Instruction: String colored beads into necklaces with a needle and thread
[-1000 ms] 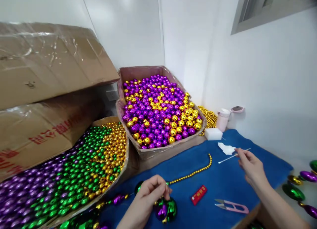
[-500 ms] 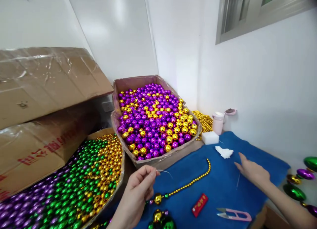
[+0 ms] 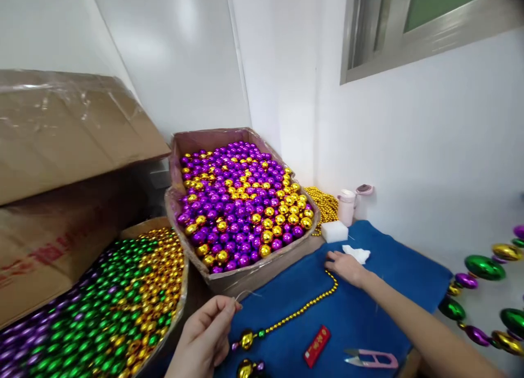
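My left hand (image 3: pixel 207 334) is closed in a pinch on a thin white thread (image 3: pixel 248 294), whose loose end curves up to the right of the fingertips. Across the blue cloth, my right hand (image 3: pixel 346 266) has its fingers curled at the far end of a string of small gold beads (image 3: pixel 305 307); the exact grip is partly hidden. That string runs down-left to a green bead (image 3: pixel 262 333) and a large gold bead (image 3: pixel 247 340). Below it lie a red packet (image 3: pixel 316 346) and pink-handled thread snips (image 3: pixel 371 359).
A cardboard box (image 3: pixel 262 267) of purple and gold balls stands behind the blue cloth (image 3: pixel 385 252). At left is a box of green, gold and purple beads (image 3: pixel 110 296). A white block (image 3: pixel 334 232), crumpled tissue (image 3: pixel 357 254) and pink bottle (image 3: pixel 346 208) sit at back. Bead garlands (image 3: pixel 485 268) hang right.
My right hand has moved left from beside the tissue to the end of the gold bead string, its fingers curling in. My left hand keeps its pinch on the thread. The view has shifted right.
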A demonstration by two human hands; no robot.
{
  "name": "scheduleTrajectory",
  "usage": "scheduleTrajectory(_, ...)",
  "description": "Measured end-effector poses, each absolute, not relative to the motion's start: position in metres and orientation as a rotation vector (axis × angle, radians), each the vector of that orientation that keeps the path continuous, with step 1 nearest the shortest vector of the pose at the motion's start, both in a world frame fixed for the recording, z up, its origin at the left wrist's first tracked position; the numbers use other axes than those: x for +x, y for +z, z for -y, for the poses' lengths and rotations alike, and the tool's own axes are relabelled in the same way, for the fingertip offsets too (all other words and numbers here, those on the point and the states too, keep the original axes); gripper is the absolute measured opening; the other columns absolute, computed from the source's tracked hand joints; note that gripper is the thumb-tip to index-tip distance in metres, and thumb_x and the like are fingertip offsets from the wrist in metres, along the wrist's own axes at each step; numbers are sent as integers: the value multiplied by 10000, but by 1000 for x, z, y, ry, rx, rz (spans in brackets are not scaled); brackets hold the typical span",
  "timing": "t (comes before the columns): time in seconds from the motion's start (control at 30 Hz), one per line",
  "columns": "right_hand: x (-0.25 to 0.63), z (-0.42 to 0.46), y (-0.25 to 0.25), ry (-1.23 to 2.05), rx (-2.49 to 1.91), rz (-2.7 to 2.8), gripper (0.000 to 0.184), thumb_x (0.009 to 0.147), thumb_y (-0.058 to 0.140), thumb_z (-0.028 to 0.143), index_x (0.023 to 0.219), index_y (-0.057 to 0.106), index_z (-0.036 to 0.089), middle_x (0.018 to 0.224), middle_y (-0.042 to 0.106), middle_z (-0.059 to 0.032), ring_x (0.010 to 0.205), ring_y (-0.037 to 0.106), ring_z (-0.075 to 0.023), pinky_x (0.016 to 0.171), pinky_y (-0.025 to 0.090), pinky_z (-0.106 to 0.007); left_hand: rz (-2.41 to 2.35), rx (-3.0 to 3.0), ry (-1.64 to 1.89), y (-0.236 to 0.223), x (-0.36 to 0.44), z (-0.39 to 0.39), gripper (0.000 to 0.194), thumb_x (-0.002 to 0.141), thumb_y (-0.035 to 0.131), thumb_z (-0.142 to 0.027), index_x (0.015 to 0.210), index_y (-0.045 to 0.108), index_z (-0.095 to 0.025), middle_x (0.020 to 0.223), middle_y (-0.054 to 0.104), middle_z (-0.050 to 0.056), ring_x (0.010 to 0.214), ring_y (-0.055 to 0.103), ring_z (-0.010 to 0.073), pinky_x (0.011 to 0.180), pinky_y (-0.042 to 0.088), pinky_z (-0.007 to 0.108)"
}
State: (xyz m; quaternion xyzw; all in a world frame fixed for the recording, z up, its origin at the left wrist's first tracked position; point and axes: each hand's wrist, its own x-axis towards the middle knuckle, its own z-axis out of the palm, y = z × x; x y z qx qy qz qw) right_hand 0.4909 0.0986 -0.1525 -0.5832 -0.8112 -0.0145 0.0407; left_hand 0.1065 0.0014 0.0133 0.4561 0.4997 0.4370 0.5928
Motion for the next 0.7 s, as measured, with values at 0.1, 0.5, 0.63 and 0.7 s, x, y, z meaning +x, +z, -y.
scheduleTrajectory(0.1, 494, -96, -156, -58, -1649, 2555, 233, 912, 554, 302, 1112, 585, 187, 1132, 615, -51, 937, 623, -170, 797, 530, -376, -1120, 1039, 1055, 12, 102, 1, 255, 771, 662, -423, 758, 632, -171, 500, 255, -104, 452, 126, 67, 396, 156, 180)
scheduleTrajectory(0.5, 458, -76, -132, -100, -1572, 2367, 241, 982, 360, 199, 1036, 593, 169, 886, 690, -50, 811, 669, -157, 700, 546, -314, -1069, 970, 1127, 4, 84, 13, 189, 814, 622, -342, 748, 601, -166, 489, 286, -108, 448, 120, 65, 403, 149, 195)
scheduleTrajectory(0.63, 398, -42, -57, 40, -1322, 2482, 278, 981, 332, 264, 1152, 552, 259, 1023, 698, -45, 899, 670, -172, 747, 528, -295, -1098, 1013, 1145, 7, 83, 14, 192, 826, 609, -335, 755, 598, -156, 545, 348, -90, 456, 170, 59, 415, 173, 195)
scheduleTrajectory(0.7, 364, -17, -10, 83, -1163, 2592, 346, 946, 399, 282, 1278, 459, 357, 1015, 694, -2, 888, 655, -184, 766, 507, -330, -1141, 1067, 1141, 8, 85, 14, 203, 824, 608, -342, 751, 598, -153, 557, 351, -86, 456, 190, 59, 414, 174, 196)
